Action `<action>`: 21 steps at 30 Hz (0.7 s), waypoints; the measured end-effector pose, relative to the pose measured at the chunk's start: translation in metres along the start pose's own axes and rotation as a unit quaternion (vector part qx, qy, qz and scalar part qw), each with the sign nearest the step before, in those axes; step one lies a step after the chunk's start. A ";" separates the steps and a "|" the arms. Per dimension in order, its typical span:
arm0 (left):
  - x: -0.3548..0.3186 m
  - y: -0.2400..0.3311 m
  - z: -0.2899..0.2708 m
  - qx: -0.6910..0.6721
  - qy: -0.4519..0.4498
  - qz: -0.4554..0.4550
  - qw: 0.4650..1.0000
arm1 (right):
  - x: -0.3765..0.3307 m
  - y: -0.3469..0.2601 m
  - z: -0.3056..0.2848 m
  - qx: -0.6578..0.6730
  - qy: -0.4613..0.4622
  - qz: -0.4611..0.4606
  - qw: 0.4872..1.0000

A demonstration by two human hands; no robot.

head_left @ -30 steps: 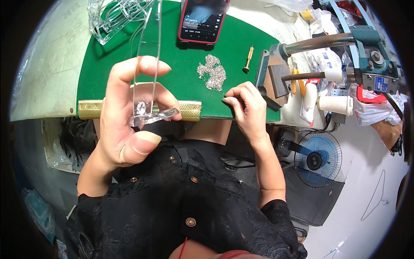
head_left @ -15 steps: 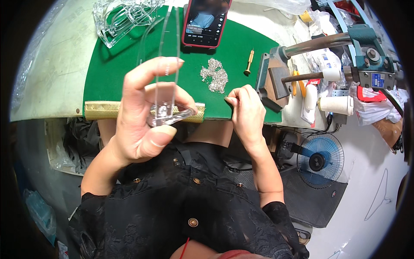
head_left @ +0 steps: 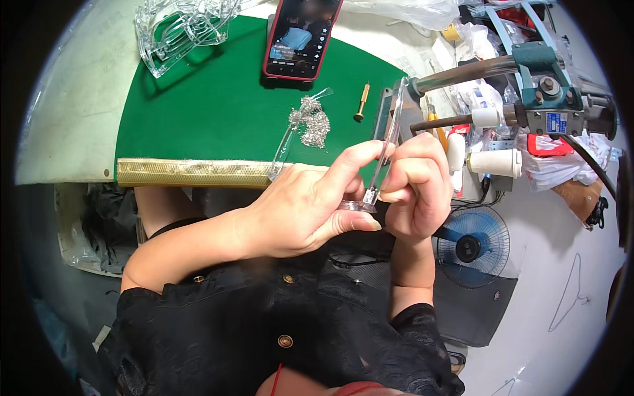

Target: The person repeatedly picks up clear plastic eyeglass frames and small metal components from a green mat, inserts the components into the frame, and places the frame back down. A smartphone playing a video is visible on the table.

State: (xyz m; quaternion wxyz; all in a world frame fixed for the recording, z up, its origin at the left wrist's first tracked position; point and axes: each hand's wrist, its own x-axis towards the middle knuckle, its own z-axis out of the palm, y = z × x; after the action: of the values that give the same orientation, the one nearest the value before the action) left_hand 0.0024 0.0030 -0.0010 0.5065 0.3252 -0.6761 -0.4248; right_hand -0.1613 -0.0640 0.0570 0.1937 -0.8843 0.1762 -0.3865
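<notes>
While both hands pinch clear acrylic frame (head_left: 383,142) at frame centre, L hand (head_left: 297,211) & R hand (head_left: 416,188) grips tight; twist could snap thin strip.

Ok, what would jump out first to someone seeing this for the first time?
Two bare hands, the left hand and right hand, meet at centre on a clear curved plastic piece. Behind them lies a green felt mat with a heap of small silvery parts and a red-cased smartphone.

Bare green mat (head_left: 198,112) left of the silver pile (head_left: 310,125); press machine (head_left: 528,99) crowds the right.
</notes>
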 end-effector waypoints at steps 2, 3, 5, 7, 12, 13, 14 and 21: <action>0.002 0.000 0.001 0.012 -0.004 -0.005 1.000 | -0.002 0.002 -0.002 -0.024 0.004 -0.005 1.000; 0.002 0.000 0.001 0.019 -0.008 -0.008 1.000 | -0.002 0.002 -0.003 -0.036 0.004 -0.010 0.999; 0.003 -0.001 0.001 0.020 -0.006 -0.006 1.000 | -0.002 0.001 -0.003 -0.052 0.002 -0.017 0.999; 0.004 -0.001 0.001 0.027 -0.005 -0.006 1.000 | 0.000 -0.002 -0.003 -0.061 -0.001 -0.021 0.998; 0.002 -0.005 0.004 0.037 0.020 0.007 0.999 | -0.001 -0.001 -0.001 -0.041 0.006 -0.007 0.999; 0.002 -0.004 0.004 0.034 0.021 0.004 0.999 | -0.001 -0.001 0.000 -0.031 0.010 -0.007 0.999; 0.002 -0.003 0.003 0.030 0.020 0.002 0.999 | -0.001 -0.001 0.001 -0.028 0.013 -0.004 1.000; 0.002 -0.004 0.004 0.032 0.015 -0.002 0.999 | -0.002 0.002 -0.002 -0.014 0.014 -0.006 1.000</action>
State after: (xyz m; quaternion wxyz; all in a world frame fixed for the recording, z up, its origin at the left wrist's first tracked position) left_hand -0.0018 0.0003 -0.0037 0.5051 0.3489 -0.6813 -0.3988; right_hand -0.1641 -0.0652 0.0557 0.1765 -0.8824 0.1795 -0.3976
